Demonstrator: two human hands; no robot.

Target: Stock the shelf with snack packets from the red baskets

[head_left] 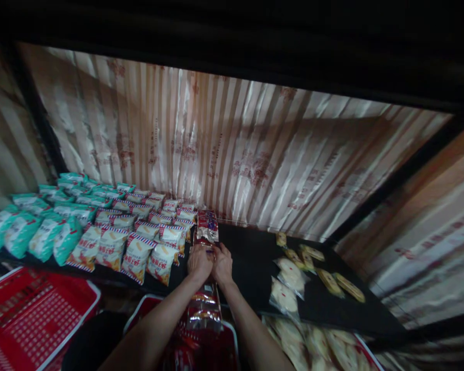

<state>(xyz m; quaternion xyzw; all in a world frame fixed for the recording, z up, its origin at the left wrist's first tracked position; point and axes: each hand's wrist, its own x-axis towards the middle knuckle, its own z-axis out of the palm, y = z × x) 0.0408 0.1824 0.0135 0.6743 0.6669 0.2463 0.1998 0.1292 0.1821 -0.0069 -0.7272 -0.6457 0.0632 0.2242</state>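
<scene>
My left hand (200, 265) and my right hand (221, 265) meet over the black shelf, fingers curled in on a shiny dark red snack packet (208, 249). The hands cover much of this packet. Just beyond them, another dark red packet (208, 220) with a silvery lower end lies toward the back of the shelf. Below my wrists, shiny red and gold packets (204, 309) hang over the shelf's front edge above a red basket (232, 344). Whether these packets are joined in a strip I cannot tell. Left of my hands stand rows of white and orange snack bags (160, 262).
Teal bags (67, 239) fill the shelf's left end. Flat clear packs (284, 296) and yellow packs (328, 282) lie on the black shelf (247, 263) to the right. Another red basket (34, 314) stands lower left. Black posts and striped sheeting (251, 154) enclose the shelf.
</scene>
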